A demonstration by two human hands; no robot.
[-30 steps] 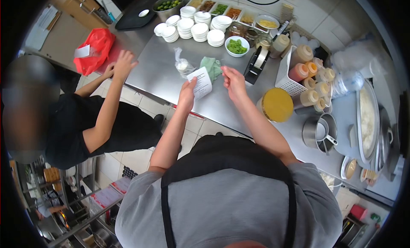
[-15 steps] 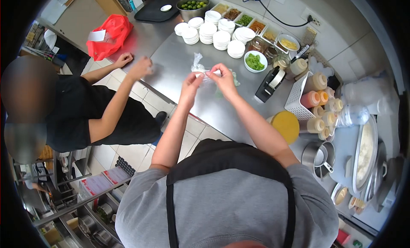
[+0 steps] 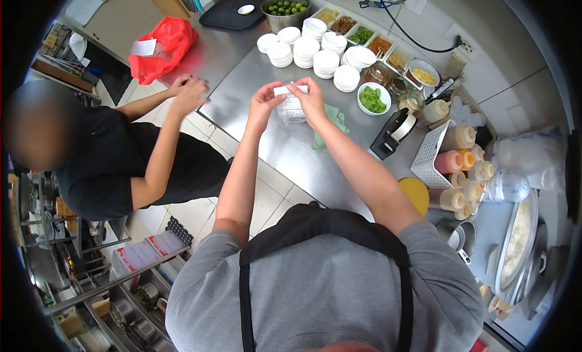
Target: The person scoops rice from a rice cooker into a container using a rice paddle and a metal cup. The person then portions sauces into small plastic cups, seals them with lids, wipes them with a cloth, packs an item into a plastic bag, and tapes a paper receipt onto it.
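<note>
A white printed paper slip [image 3: 291, 106], which looks like a receipt, is stretched between my hands above the steel counter. My left hand [image 3: 264, 105] pinches its upper left corner with thumb and fingers. At the upper right corner, my right hand [image 3: 310, 101] grips it the same way. Something clear, apparently a plastic bag [image 3: 293, 118], shows at the slip's lower edge, partly hidden by it. A pale green cloth [image 3: 331, 126] lies on the counter just right of my right hand.
Stacked white dishes [image 3: 306, 49] and a bowl of green leaves [image 3: 374, 99] stand beyond my hands. To the right are a tape dispenser [image 3: 393, 132] and a white basket [image 3: 431, 152] beside squeeze bottles. A co-worker [image 3: 115, 152] stands left, near a red plastic bag [image 3: 162, 52].
The slip now faces up, spread between my hands; the whitish knotted plastic beside my left hand no longer shows. The co-worker's hands have come together.
</note>
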